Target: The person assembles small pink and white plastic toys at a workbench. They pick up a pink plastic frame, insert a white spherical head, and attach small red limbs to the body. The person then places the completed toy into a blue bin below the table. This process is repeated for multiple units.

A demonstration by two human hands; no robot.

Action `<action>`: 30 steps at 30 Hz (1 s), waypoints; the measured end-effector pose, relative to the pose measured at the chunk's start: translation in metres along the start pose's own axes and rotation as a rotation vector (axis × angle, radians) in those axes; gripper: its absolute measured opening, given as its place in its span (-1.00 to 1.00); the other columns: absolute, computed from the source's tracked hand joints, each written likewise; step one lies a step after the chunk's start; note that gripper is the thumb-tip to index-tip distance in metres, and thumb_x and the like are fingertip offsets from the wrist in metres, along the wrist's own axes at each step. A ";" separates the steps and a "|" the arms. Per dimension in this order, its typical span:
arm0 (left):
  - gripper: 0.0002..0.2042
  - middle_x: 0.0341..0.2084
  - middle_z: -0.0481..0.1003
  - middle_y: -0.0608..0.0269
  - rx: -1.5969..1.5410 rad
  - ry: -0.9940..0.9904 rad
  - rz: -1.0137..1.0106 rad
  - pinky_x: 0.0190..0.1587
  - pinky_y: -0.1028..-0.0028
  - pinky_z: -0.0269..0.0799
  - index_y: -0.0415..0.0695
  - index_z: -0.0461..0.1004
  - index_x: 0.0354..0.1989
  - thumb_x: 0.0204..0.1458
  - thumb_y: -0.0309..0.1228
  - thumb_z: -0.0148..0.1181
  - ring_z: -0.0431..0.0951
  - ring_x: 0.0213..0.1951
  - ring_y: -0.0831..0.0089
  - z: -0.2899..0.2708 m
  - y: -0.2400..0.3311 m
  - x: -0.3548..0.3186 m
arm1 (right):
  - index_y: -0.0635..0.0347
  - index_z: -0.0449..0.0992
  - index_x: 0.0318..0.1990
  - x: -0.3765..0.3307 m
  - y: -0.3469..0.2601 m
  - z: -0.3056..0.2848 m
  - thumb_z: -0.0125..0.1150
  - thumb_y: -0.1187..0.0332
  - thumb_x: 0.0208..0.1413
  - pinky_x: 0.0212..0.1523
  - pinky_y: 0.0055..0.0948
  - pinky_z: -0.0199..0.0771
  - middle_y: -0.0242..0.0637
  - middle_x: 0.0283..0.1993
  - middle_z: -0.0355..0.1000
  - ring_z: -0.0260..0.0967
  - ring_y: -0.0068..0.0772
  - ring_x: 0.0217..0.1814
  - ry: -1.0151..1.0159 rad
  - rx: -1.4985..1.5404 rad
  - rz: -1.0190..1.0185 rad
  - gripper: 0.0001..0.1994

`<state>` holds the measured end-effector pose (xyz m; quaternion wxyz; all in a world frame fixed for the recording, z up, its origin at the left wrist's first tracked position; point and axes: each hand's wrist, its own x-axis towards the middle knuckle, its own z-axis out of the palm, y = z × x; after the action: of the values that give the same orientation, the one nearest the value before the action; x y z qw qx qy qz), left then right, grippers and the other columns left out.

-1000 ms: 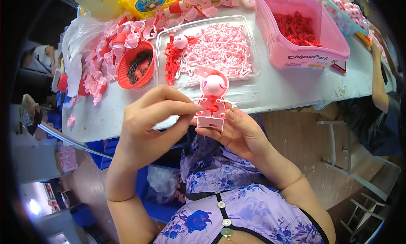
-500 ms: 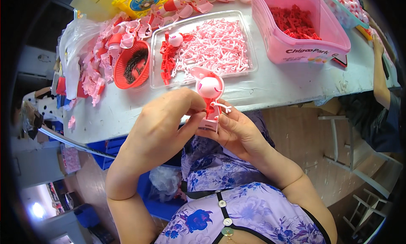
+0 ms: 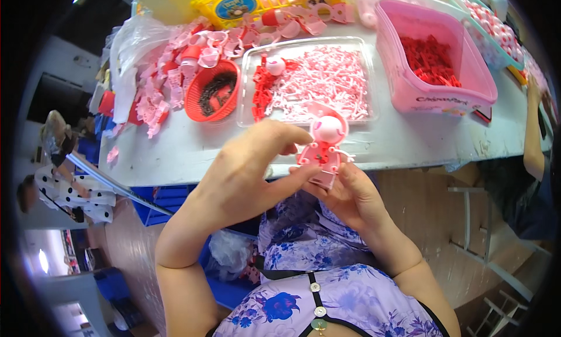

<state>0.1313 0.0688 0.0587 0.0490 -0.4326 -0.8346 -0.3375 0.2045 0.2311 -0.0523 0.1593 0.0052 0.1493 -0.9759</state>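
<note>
A small plastic figure in a pink half-shell, with a white ball head [image 3: 329,129], a red inner part [image 3: 322,154] and a whitish-pink arm piece at its side, is held up over the table's near edge. My right hand [image 3: 353,199] grips its lower end from below and the right. On the figure's left is my left hand [image 3: 248,167], thumb and forefinger apart; the thumb tip lies by the figure's lower edge, and whether it touches cannot be told. Behind the figure is a clear tray [image 3: 374,97] of small pink arm pieces, with red parts and a white ball at its left.
A red basket [image 3: 193,97] with small dark pieces stands left of the tray, beside a heap of pink shells [image 3: 153,106]. At the right is a pink bin [image 3: 435,97] of red parts. A yellow basket [image 3: 274,4] stands behind. Another person's arm [image 3: 532,132] is at far right.
My left fingers have parted from their pinch at the figure's red middle. The figure and both hands appear further right in the view, which has itself shifted.
</note>
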 end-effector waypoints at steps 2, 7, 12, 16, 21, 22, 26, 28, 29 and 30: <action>-0.69 -0.33 0.52 0.26 0.034 0.099 -0.025 -0.27 0.55 0.44 -0.19 0.46 -0.20 -0.17 -0.63 0.35 0.50 -0.37 0.56 -0.014 -0.014 0.000 | 0.28 0.09 0.24 -0.002 -0.006 0.003 0.08 0.27 0.22 0.31 -0.13 0.22 -0.07 0.22 0.22 0.15 -0.02 0.32 -0.009 -0.014 -0.010 -0.47; -0.86 -0.38 0.53 0.28 0.046 0.532 -0.294 -0.28 0.60 0.42 -0.19 0.46 -0.20 0.07 -0.50 0.19 0.50 -0.36 0.62 -0.061 -0.122 -0.010 | 0.33 0.09 0.23 -0.005 -0.009 -0.002 0.11 0.26 0.20 0.31 -0.12 0.22 -0.04 0.22 0.22 0.12 0.08 0.33 0.013 0.022 -0.049 -0.45; -0.73 -0.25 0.52 0.05 0.740 0.505 -0.492 -0.05 0.31 0.40 -0.21 0.45 -0.11 -0.04 -0.51 0.16 0.51 -0.17 0.16 -0.119 -0.235 -0.092 | 0.35 0.09 0.23 -0.004 -0.006 0.000 0.10 0.28 0.20 0.31 -0.13 0.22 -0.03 0.22 0.22 0.12 0.08 0.33 -0.021 0.027 -0.034 -0.46; -0.66 -0.14 0.46 0.01 0.898 0.258 -0.643 0.11 0.17 0.27 -0.21 0.43 -0.08 -0.12 -0.55 0.12 0.40 -0.04 0.03 -0.117 -0.278 -0.127 | 0.34 0.09 0.23 -0.004 -0.009 0.001 0.10 0.29 0.20 0.31 -0.13 0.23 -0.03 0.22 0.22 0.12 0.07 0.33 -0.006 0.023 -0.043 -0.47; -0.68 0.00 0.40 0.10 1.027 0.250 -0.791 0.22 0.07 0.11 -0.09 0.49 -0.16 -0.18 -0.59 0.15 0.34 0.05 0.11 -0.114 -0.253 -0.122 | 0.32 0.10 0.23 0.000 -0.005 0.004 0.10 0.30 0.20 0.30 -0.14 0.23 -0.04 0.22 0.22 0.14 0.06 0.32 -0.046 0.000 -0.033 -0.47; -0.68 0.05 0.37 0.11 1.066 0.237 -0.823 0.24 0.04 0.07 -0.07 0.50 -0.18 -0.20 -0.60 0.16 0.31 0.10 0.12 -0.114 -0.242 -0.118 | 0.32 0.10 0.23 0.000 -0.005 0.004 0.11 0.31 0.20 0.30 -0.14 0.23 -0.04 0.22 0.22 0.14 0.06 0.32 -0.053 0.002 -0.028 -0.47; -0.82 0.13 0.31 0.14 1.208 0.092 -0.382 0.31 0.03 -0.06 -0.06 0.55 -0.37 -0.20 -0.55 0.16 0.20 0.22 0.20 -0.120 -0.203 -0.106 | 0.32 0.10 0.24 0.000 -0.003 0.004 0.12 0.30 0.19 0.30 -0.16 0.23 -0.05 0.22 0.22 0.14 0.05 0.32 -0.038 -0.014 -0.040 -0.46; -0.88 0.15 0.30 0.13 1.175 -0.069 -0.251 0.33 0.06 -0.08 -0.10 0.55 -0.43 -0.17 -0.52 0.13 0.17 0.26 0.21 -0.129 -0.202 -0.105 | 0.32 0.10 0.24 0.001 0.000 0.006 0.13 0.30 0.18 0.30 -0.16 0.23 -0.05 0.22 0.22 0.14 0.04 0.32 -0.037 -0.011 -0.035 -0.45; -0.85 0.15 0.30 0.12 1.162 -0.120 -0.201 0.33 0.08 -0.09 -0.09 0.55 -0.38 -0.16 -0.51 0.11 0.17 0.26 0.21 -0.130 -0.199 -0.104 | 0.34 0.10 0.24 0.002 0.002 0.006 0.11 0.26 0.20 0.30 -0.15 0.24 -0.03 0.23 0.22 0.14 0.07 0.32 -0.030 -0.044 -0.040 -0.45; -0.82 0.15 0.29 0.12 1.146 -0.171 -0.148 0.34 0.09 -0.10 -0.08 0.56 -0.33 -0.14 -0.51 0.10 0.17 0.26 0.20 -0.127 -0.192 -0.098 | 0.36 0.10 0.24 0.002 0.003 0.007 0.09 0.23 0.21 0.30 -0.13 0.24 -0.01 0.24 0.21 0.13 0.10 0.32 -0.021 -0.078 -0.047 -0.44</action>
<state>0.0201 -0.1522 0.0193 0.1839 -0.3033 -0.9131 0.2012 0.2037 0.2256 -0.0464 0.1378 -0.0150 0.1858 -0.9728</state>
